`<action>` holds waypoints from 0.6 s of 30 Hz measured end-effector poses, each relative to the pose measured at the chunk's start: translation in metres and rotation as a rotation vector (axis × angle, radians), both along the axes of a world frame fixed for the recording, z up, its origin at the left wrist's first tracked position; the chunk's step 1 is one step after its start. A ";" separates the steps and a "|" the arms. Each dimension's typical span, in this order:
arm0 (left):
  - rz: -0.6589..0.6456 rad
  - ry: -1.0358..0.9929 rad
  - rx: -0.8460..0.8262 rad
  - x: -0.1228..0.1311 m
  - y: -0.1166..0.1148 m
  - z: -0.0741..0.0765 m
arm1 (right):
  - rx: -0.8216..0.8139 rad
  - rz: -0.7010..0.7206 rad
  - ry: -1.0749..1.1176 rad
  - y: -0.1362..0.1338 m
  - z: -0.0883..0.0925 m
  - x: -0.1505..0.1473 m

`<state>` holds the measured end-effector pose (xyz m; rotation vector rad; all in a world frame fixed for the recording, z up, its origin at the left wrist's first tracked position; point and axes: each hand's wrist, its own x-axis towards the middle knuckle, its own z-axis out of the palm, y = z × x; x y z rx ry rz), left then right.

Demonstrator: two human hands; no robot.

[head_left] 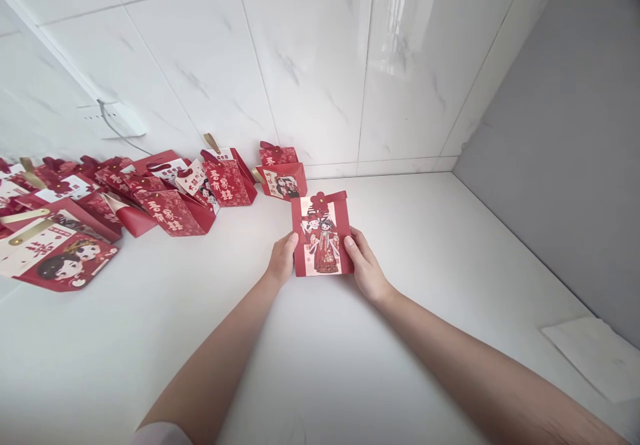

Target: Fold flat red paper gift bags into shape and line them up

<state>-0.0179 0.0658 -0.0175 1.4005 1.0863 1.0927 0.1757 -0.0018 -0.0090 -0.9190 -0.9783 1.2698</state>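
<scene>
Between my two hands is a red gift box (323,245) with a pale printed panel of two figures in traditional dress and a red flower-shaped fastening with a ribbon on top. My left hand (285,256) grips its left edge, thumb on the front. My right hand (367,268) holds the right edge the same way, fingers partly hidden behind it. Just beyond it, by the wall, stand a small red box with a cartoon couple (285,182) and another red box (278,156) behind that one.
Many red and white gift boxes (173,212) crowd the left side along the tiled wall (310,65). A large one (75,262) is nearest on the left. A cable runs from a wall socket (117,122). A white paper sheet (597,355) lies at right, beside a grey panel (565,132).
</scene>
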 end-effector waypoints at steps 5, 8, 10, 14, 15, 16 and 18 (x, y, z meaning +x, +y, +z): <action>-0.010 -0.048 -0.046 0.003 -0.004 0.008 | -0.015 0.017 0.013 0.002 0.000 0.002; -0.018 -0.098 -0.086 0.004 -0.004 0.008 | -0.030 0.051 0.043 0.003 0.000 0.003; -0.013 -0.108 -0.106 0.003 -0.002 0.006 | -0.036 0.066 0.062 0.004 0.001 0.003; -0.016 -0.113 -0.133 0.001 0.001 0.001 | -0.053 0.070 0.068 0.004 0.003 0.003; -0.021 -0.117 -0.138 0.001 0.002 0.000 | -0.054 0.067 0.064 0.005 0.003 0.004; -0.026 -0.120 -0.142 0.001 0.003 0.000 | -0.054 0.065 0.060 0.005 0.003 0.004; -0.051 -0.113 -0.133 0.000 0.003 -0.001 | -0.053 0.064 0.055 0.006 0.003 0.004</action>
